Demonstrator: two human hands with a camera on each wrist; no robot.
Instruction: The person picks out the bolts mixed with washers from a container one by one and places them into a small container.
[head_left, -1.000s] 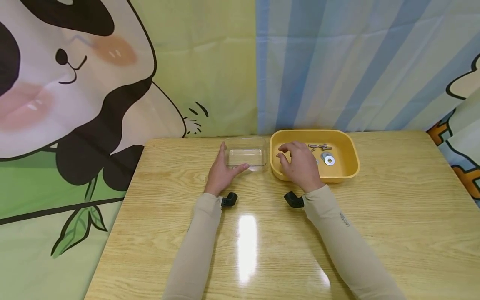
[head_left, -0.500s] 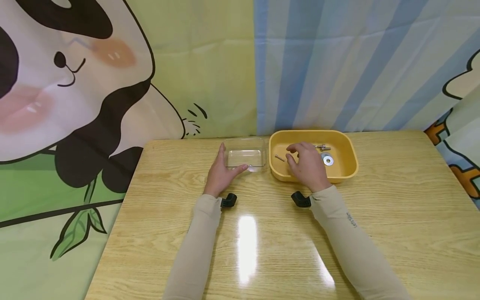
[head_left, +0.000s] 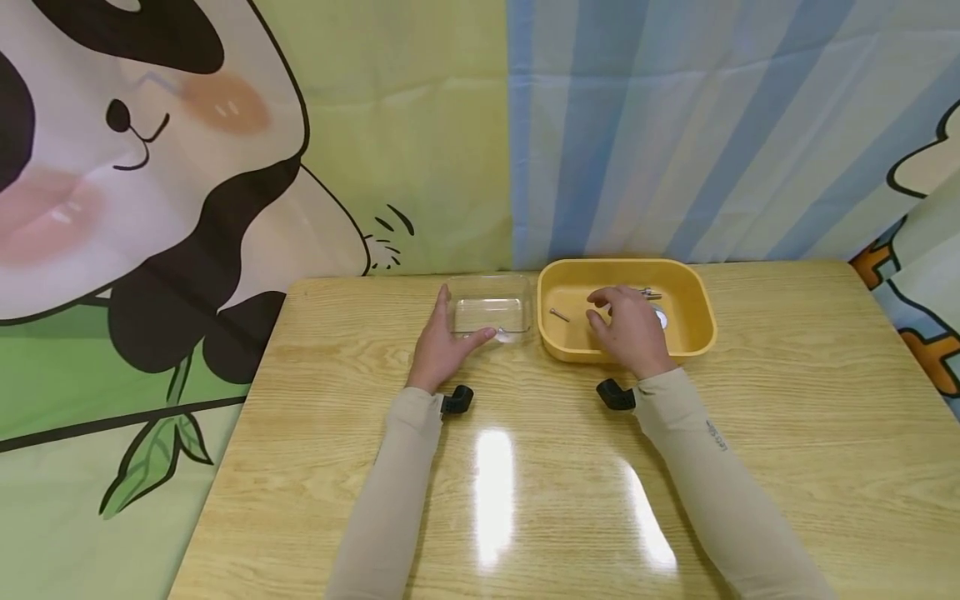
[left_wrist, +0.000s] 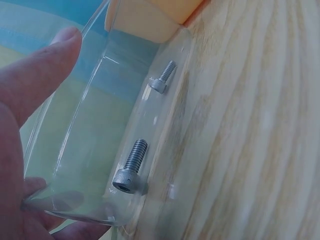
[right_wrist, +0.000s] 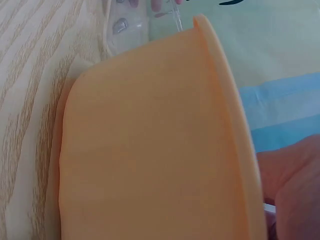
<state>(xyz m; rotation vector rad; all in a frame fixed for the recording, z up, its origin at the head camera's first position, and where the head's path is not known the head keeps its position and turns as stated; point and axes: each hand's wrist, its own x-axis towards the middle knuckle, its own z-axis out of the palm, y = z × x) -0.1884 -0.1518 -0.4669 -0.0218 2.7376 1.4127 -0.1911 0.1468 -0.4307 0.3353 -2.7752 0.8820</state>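
Left hand (head_left: 442, 346): centre of the head frame, fingers straight, spread along the left side of the clear box (head_left: 491, 315), thumb along its near edge; touching it, not clenched. Right hand (head_left: 633, 329): right of centre, over the yellow tray (head_left: 566, 340), fingers bent, thumb and forefinger tips apart; cannot tell whether anything is grasped. In the left wrist view, a large screw (left_wrist: 131, 167) lies in the box at lower centre, a small screw (left_wrist: 163, 77) at upper centre. In the tray: one lone screw (head_left: 559, 315) left of the right hand; more screws (head_left: 651, 293) just beyond it; a washer (head_left: 661, 317), partly hidden, beside it. Box just left of tray, both at the far edge of the table (head_left: 555, 475). Panda-print cloth (head_left: 172, 167), upper left; striped cloth (head_left: 637, 125), upper right.
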